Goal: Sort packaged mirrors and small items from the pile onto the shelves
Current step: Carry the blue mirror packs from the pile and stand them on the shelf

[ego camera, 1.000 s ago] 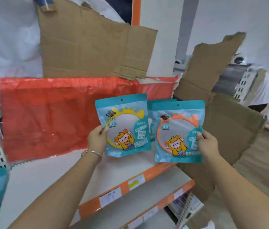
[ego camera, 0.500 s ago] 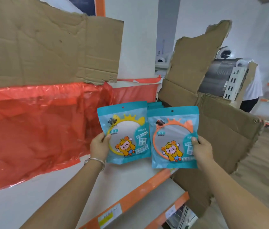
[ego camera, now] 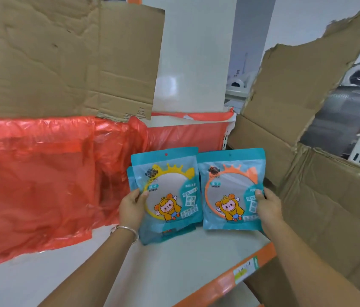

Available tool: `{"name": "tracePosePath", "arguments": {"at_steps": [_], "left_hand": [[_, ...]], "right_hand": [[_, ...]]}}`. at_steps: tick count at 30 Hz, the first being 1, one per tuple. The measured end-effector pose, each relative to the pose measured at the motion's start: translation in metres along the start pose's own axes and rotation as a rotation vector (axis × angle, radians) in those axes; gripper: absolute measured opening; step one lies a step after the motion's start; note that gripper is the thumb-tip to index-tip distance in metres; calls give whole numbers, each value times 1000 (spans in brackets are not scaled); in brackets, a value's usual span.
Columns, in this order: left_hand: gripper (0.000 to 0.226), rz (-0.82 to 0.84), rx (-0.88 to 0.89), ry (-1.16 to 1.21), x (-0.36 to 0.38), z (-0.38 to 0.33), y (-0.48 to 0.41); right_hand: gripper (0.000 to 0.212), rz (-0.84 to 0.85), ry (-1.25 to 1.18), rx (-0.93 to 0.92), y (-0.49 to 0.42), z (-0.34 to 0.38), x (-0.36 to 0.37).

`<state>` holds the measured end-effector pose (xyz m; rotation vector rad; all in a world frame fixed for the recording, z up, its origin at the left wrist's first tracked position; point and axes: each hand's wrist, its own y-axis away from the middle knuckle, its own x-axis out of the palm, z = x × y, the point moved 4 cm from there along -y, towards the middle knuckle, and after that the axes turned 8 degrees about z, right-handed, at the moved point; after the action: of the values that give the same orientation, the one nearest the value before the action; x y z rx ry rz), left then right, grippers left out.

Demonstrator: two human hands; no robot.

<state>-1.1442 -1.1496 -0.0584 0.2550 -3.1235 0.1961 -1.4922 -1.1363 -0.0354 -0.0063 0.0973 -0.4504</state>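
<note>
While left hand (ego camera: 131, 207) pinches yellow mirror (ego camera: 168, 191) and right hand (ego camera: 268, 207) orange mirror (ego camera: 230, 189), red plastic (ego camera: 42, 185) drapes the white shelf (ego camera: 174, 269).

We see bright, even, diffuse light with no hard shadows. Only soft shade lies on the shelf (ego camera: 174, 269) beneath the yellow-rimmed mirror packet (ego camera: 165, 191) and the orange-rimmed mirror packet (ego camera: 230, 191), whose clear fronts look hazy. The red plastic sheet (ego camera: 42, 173) shows faint sheen. Wide-angle distortion bends the edges, and the far right background is soft.

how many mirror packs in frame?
3 at least. Yellow pack in the left hand; orange pack in the right hand; third pack, only its teal edge showing, behind the yellow one. More may be hidden.
</note>
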Motion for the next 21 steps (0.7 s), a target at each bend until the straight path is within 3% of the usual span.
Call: {"name": "tracePosePath", "arguments": {"at_steps": [12, 21], "left_hand": [[24, -220, 7, -134, 10, 30, 4], [20, -399, 14, -291, 15, 56, 22]], "right_hand": [[29, 221, 77, 73, -96, -51, 30], [24, 317, 172, 72, -124, -83, 38]]}}
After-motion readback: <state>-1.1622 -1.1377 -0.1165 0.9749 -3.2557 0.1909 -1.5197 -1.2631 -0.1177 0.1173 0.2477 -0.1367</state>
